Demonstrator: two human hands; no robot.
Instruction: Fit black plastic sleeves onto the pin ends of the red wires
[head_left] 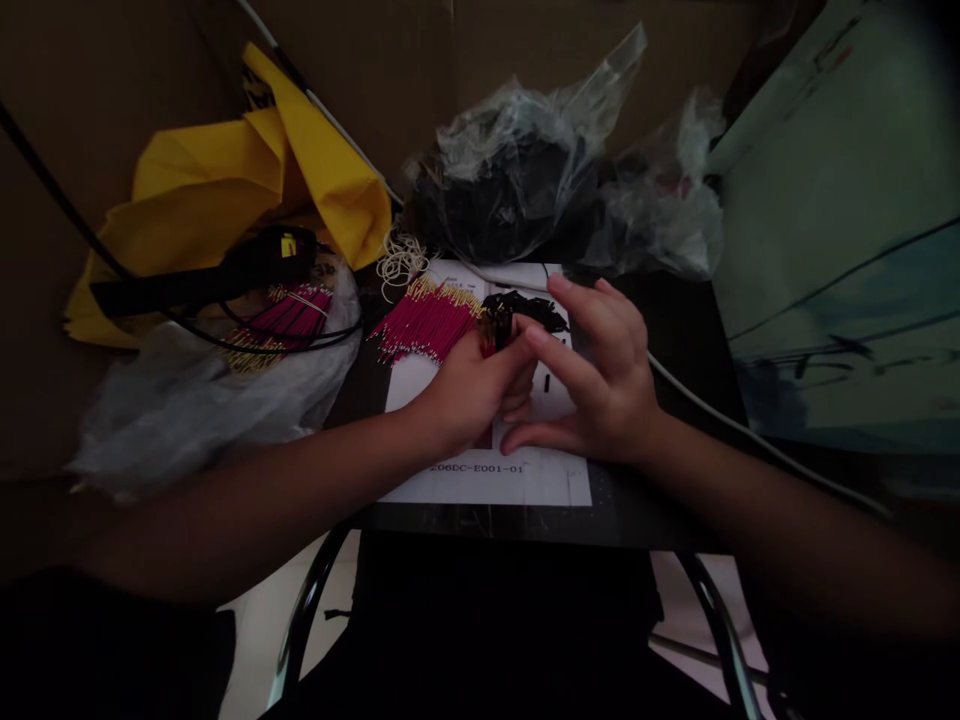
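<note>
Cardboard box walls (97, 150) surround the bench area. We log a yellow plastic sheet (225, 190), clear plastic bags (510, 190) around something black, and a black handheld tool (270, 260) with a yellow label. On a dark board (675, 320) lies a white printed sheet (555, 485) marked 206DC-E001-01. A fan of magenta wires (427, 320) with gold-coloured tips spreads across it and runs into the left hand (469, 390), which is clenched around the bundle. A black tangle (521, 312) sticks out past those fingers. The right hand (592, 385) is open with fingers spread, just beside the left, and appears to grasp nothing.

Risks, in our judgement: a hard tug on the bundle could strain the wires where they meet the black tangle; loose wires could slide off the sheet; and a white cable (720, 410) crossing the board could snag them.

Left fingers hide the junction, so we cannot confirm whether the black parts are connectors or sleeves. Wire count is beyond us in this dim light. A second magenta bundle (289, 320) sits partly under a black cord (262, 340), its ends hard to make out.
</note>
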